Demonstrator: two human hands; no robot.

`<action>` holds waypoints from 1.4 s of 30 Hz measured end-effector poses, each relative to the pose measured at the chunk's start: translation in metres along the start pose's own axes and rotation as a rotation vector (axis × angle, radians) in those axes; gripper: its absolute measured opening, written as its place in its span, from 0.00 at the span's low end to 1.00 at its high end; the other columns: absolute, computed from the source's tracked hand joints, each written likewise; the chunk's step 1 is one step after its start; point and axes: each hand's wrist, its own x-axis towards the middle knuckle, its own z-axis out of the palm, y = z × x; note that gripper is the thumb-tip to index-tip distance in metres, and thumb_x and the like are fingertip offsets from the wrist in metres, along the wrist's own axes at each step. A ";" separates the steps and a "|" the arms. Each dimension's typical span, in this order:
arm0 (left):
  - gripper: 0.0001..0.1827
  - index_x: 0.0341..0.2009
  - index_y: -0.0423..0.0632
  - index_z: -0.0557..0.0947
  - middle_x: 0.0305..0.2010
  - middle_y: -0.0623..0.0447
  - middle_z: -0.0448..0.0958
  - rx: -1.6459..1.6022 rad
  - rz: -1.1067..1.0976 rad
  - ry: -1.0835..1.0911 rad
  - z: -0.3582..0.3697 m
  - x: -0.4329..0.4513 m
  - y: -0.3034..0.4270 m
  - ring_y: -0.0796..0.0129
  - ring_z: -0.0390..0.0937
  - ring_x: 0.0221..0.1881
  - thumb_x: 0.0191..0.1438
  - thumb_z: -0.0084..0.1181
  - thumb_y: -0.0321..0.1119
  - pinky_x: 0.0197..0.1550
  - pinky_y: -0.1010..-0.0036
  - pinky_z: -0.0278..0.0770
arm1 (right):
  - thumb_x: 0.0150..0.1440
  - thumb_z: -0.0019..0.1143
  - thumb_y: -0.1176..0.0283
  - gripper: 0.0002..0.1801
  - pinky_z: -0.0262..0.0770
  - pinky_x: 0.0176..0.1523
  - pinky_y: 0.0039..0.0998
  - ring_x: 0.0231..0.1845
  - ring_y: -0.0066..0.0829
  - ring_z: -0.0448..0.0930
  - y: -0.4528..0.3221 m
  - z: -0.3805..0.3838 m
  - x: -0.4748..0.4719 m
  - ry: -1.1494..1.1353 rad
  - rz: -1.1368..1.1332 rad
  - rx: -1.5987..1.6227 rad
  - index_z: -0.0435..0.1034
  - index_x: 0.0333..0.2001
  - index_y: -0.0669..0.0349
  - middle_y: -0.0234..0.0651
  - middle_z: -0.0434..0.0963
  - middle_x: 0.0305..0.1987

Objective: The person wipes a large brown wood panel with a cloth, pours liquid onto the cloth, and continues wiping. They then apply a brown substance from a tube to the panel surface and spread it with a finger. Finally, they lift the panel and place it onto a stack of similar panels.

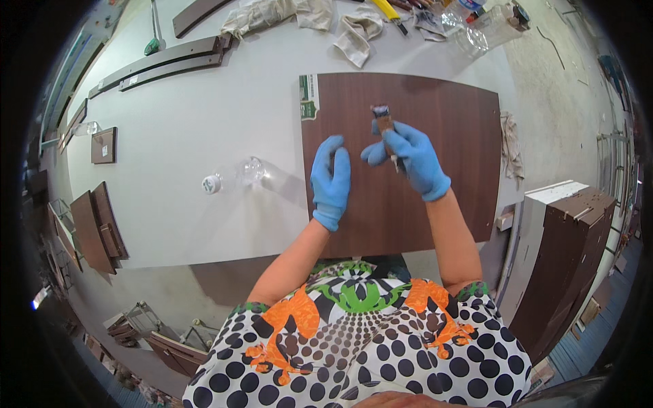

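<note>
A flat brown wood-grain panel (403,168) lies in front of me on the white tabletop. A green-and-white label (308,97) is stuck at its far left corner. My right hand (408,155), in a blue glove, grips a short brown stick-shaped tool (385,122) above the panel. The tool's far end is dark; its exact kind I cannot tell, since my fingers cover part of it. Over the panel's left edge is my left hand (331,176), also gloved in blue. It holds nothing, with a gap between thumb and fingers.
Left of the panel lies a clear plastic bottle (237,176) with a white cap. Brown strips (168,64) and small boards (99,227) rest farther left. Cloths (357,33), a yellow-handled cutter (387,10) and a large clear bottle (490,30) are along the far side. Stacked brown panels (561,245) stand at right.
</note>
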 end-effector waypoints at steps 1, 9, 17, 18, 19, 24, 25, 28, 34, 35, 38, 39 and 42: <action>0.24 0.66 0.40 0.81 0.67 0.46 0.81 -0.296 -0.113 -0.025 0.004 0.002 0.027 0.58 0.77 0.67 0.73 0.61 0.41 0.67 0.60 0.77 | 0.77 0.54 0.61 0.24 0.83 0.55 0.37 0.44 0.36 0.89 0.006 0.007 -0.018 -0.021 -0.004 0.061 0.72 0.63 0.73 0.42 0.87 0.38; 0.19 0.63 0.40 0.85 0.40 0.57 0.84 -0.598 -0.417 -0.354 0.016 -0.020 0.121 0.81 0.71 0.27 0.75 0.58 0.39 0.29 0.79 0.70 | 0.75 0.57 0.61 0.21 0.79 0.41 0.23 0.33 0.19 0.81 0.011 0.024 -0.089 0.037 -0.024 0.184 0.79 0.59 0.69 0.33 0.86 0.39; 0.18 0.60 0.39 0.87 0.42 0.54 0.86 -0.565 -0.446 -0.367 0.037 -0.050 0.138 0.82 0.70 0.24 0.74 0.58 0.37 0.22 0.82 0.64 | 0.73 0.60 0.63 0.19 0.77 0.42 0.24 0.37 0.18 0.79 0.012 0.012 -0.130 0.084 -0.049 0.218 0.79 0.57 0.68 0.31 0.84 0.40; 0.19 0.60 0.39 0.87 0.47 0.52 0.88 -0.555 -0.441 -0.388 0.037 -0.054 0.136 0.82 0.72 0.25 0.75 0.57 0.37 0.22 0.83 0.65 | 0.72 0.63 0.64 0.18 0.74 0.41 0.22 0.37 0.15 0.76 0.010 0.010 -0.136 0.082 -0.034 0.236 0.80 0.57 0.67 0.28 0.82 0.41; 0.19 0.61 0.39 0.86 0.52 0.49 0.90 -0.546 -0.436 -0.409 0.039 -0.059 0.135 0.83 0.75 0.27 0.75 0.56 0.38 0.22 0.85 0.67 | 0.72 0.63 0.64 0.17 0.74 0.41 0.22 0.37 0.15 0.76 0.006 0.009 -0.143 0.093 -0.034 0.213 0.80 0.56 0.66 0.27 0.82 0.40; 0.20 0.62 0.37 0.86 0.54 0.47 0.90 -0.567 -0.425 -0.429 0.056 -0.077 0.145 0.76 0.85 0.36 0.75 0.54 0.37 0.30 0.83 0.81 | 0.71 0.65 0.62 0.14 0.72 0.38 0.23 0.34 0.14 0.76 0.000 -0.003 -0.169 0.132 -0.030 0.093 0.81 0.49 0.63 0.25 0.80 0.34; 0.20 0.62 0.37 0.85 0.54 0.47 0.89 -0.570 -0.421 -0.430 0.059 -0.081 0.147 0.75 0.86 0.38 0.75 0.53 0.36 0.32 0.82 0.84 | 0.71 0.65 0.61 0.14 0.71 0.37 0.23 0.34 0.14 0.76 0.000 -0.004 -0.173 0.144 -0.034 0.074 0.81 0.48 0.62 0.25 0.80 0.33; 0.21 0.62 0.37 0.85 0.56 0.45 0.89 -0.569 -0.388 -0.433 0.065 -0.091 0.145 0.72 0.88 0.41 0.75 0.52 0.37 0.38 0.80 0.88 | 0.71 0.65 0.61 0.14 0.70 0.35 0.23 0.33 0.14 0.75 -0.001 -0.006 -0.185 0.170 -0.058 0.014 0.81 0.47 0.62 0.24 0.79 0.32; 0.21 0.62 0.37 0.85 0.58 0.44 0.88 -0.585 -0.388 -0.416 0.077 -0.107 0.154 0.71 0.88 0.42 0.76 0.52 0.37 0.39 0.79 0.88 | 0.71 0.65 0.61 0.16 0.73 0.37 0.23 0.34 0.15 0.77 -0.009 -0.015 -0.204 0.160 -0.088 -0.046 0.82 0.51 0.64 0.26 0.81 0.34; 0.21 0.62 0.37 0.85 0.58 0.43 0.88 -0.587 -0.389 -0.415 0.078 -0.109 0.155 0.71 0.88 0.42 0.76 0.52 0.37 0.40 0.79 0.89 | 0.71 0.65 0.61 0.17 0.74 0.37 0.23 0.35 0.15 0.77 -0.009 -0.017 -0.205 0.152 -0.092 -0.056 0.82 0.51 0.64 0.26 0.82 0.34; 0.21 0.63 0.37 0.85 0.59 0.43 0.88 -0.589 -0.385 -0.412 0.080 -0.113 0.154 0.69 0.89 0.45 0.76 0.52 0.37 0.43 0.77 0.90 | 0.72 0.64 0.61 0.17 0.74 0.38 0.23 0.35 0.16 0.77 -0.009 -0.021 -0.209 0.144 -0.098 -0.061 0.82 0.52 0.64 0.26 0.82 0.35; 0.20 0.63 0.37 0.85 0.60 0.42 0.88 -0.585 -0.381 -0.408 0.081 -0.114 0.153 0.68 0.89 0.46 0.76 0.53 0.37 0.44 0.76 0.90 | 0.72 0.63 0.61 0.16 0.74 0.38 0.23 0.35 0.16 0.77 -0.008 -0.021 -0.209 0.143 -0.099 -0.057 0.81 0.52 0.65 0.26 0.82 0.35; 0.20 0.64 0.38 0.84 0.61 0.42 0.87 -0.591 -0.356 -0.390 0.085 -0.117 0.151 0.66 0.89 0.51 0.76 0.52 0.36 0.49 0.74 0.91 | 0.73 0.60 0.62 0.17 0.76 0.40 0.24 0.37 0.16 0.78 -0.002 -0.027 -0.210 0.137 -0.090 -0.079 0.81 0.53 0.65 0.26 0.83 0.36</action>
